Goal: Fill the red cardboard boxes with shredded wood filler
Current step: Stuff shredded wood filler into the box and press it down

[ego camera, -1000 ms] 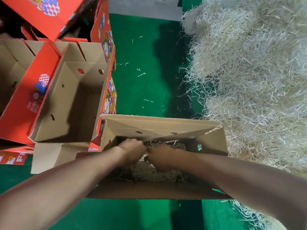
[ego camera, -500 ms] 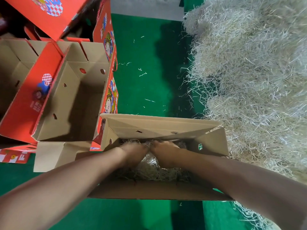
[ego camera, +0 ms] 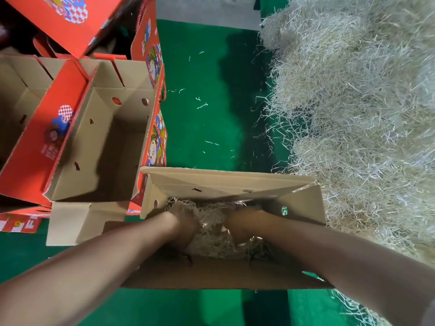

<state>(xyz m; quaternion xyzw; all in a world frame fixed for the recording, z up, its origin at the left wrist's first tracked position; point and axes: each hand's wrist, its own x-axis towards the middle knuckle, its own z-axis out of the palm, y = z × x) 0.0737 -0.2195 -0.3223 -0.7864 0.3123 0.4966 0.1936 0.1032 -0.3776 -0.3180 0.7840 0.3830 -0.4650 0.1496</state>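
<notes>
The left hand (ego camera: 186, 223) and right hand (ego camera: 237, 228) are sunk in the shredded wood filler (ego camera: 211, 220) lying inside the near box (ego camera: 303, 204). Their fingers are buried, so their state cannot be told. An empty red box (ego camera: 77, 147) stands far-left, and a filler pile (ego camera: 353, 118) lies to the right.

Red cardboard boxes standing open: three – near box (ego camera: 226, 182), middle box (ego camera: 113, 142), far-left box (ego camera: 16, 95), partly out of view. One tilted red box (ego camera: 58, 20), top left. One flat red printed piece (ego camera: 18, 223). One filler heap (ego camera: 353, 114); one filler wad (ego camera: 211, 217) in near box. Two grips: left grip (ego camera: 183, 222), right grip (ego camera: 235, 228). On the floor (ego camera: 207, 74), loose strands (ego camera: 202, 105): too many, too fine to count
</notes>
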